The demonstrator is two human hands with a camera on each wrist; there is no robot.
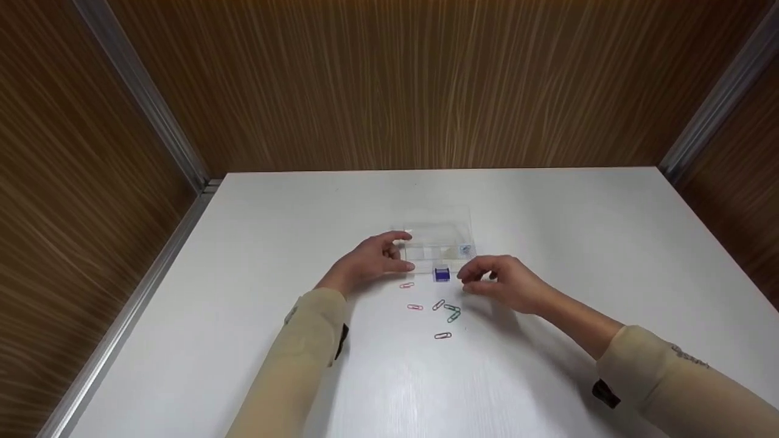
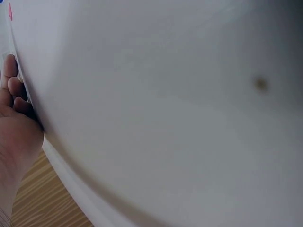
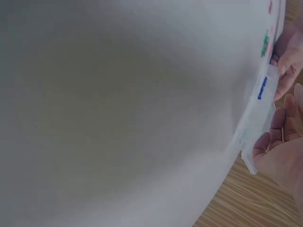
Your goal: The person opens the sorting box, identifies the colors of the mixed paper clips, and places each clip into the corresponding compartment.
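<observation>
Clear plastic box point(image 1: 437, 243) sits on the white table point(image 1: 548, 377), between the two hands and just beyond them. Left hand point(image 1: 371, 263) has thumb and fingers curled round the box's left end and holds it. Right hand point(image 1: 502, 281) hovers just off the box's right front corner, fingers loosely bent, nothing in them that I can see; whether the fingertips touch the box I cannot tell. Hands are apart, box and blue latch point(image 1: 442, 275) between them.

Orientation: the box's long axis runs left-right, from one hand to the other, lying flat. The latch faces the person, at the middle of the front edge. The lid looks raised at the back, but the clear plastic makes that hard to read.

Loose paper clips point(image 1: 447, 310) are scattered on the person's side of the latch, below both hands, pink ones nearer the left hand.

Risks, my read: the box is light and slick, and the grip is one-sided, so a push at the latch could skid or pivot it. A sleeve point(image 1: 663, 371) or wrist dragging could sweep clips around. The wrist views are mostly blurred table, so they add little.
</observation>
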